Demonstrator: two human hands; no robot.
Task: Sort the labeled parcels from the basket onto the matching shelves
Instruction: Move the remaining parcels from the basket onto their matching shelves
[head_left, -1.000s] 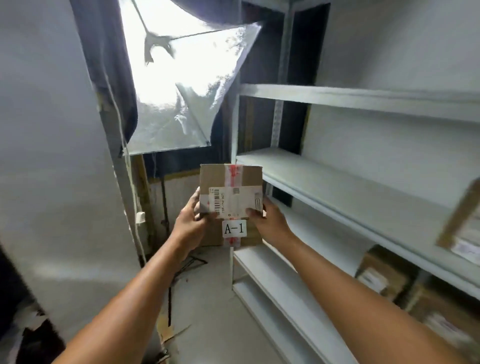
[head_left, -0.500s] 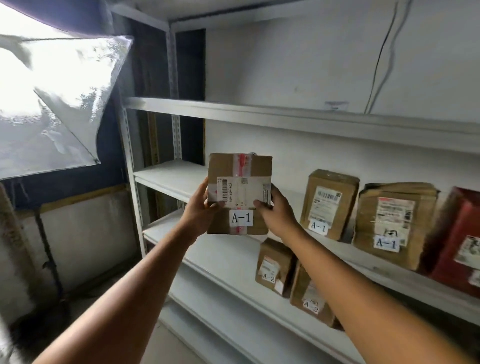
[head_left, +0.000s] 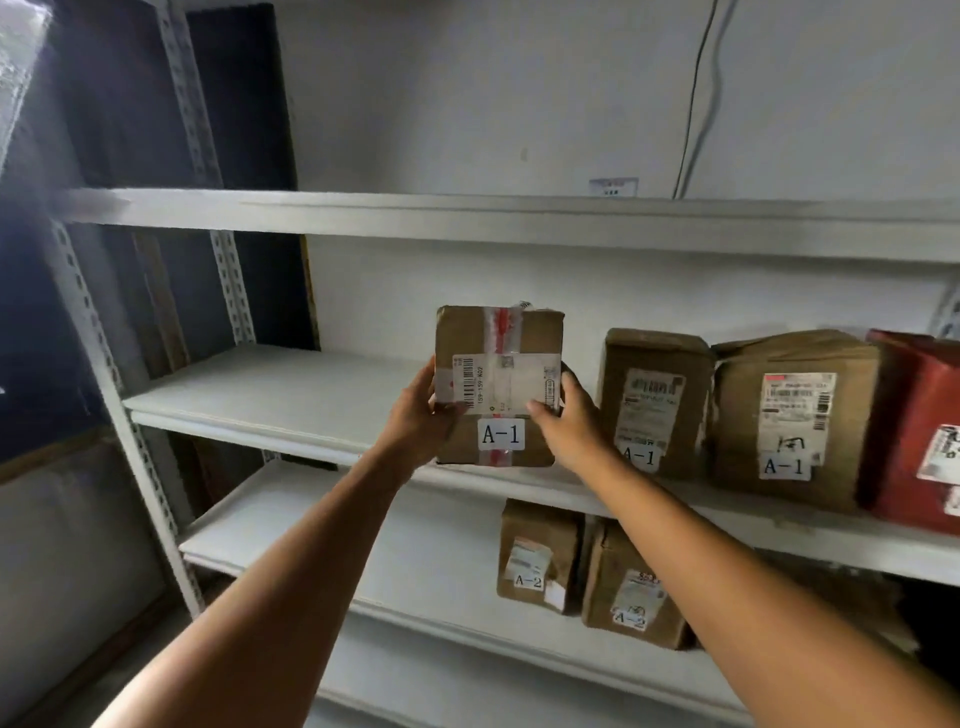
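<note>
I hold a brown cardboard parcel labeled A-1, with red-and-clear tape down its front, upright over the front edge of the middle shelf. My left hand grips its left side and my right hand grips its right side, thumbs on the front. To its right on the same shelf stand two brown parcels labeled A-1 and a red parcel. The basket is out of view.
The shelf below carries two brown parcels labeled A-2. A bare upper shelf runs overhead. A perforated metal upright stands at the left. A cable hangs down the white wall.
The view has swung right from a bright reflector to the shelves. Both hands have carried the A-1 parcel up and forward to the middle shelf, beside the other A-1 parcels.
</note>
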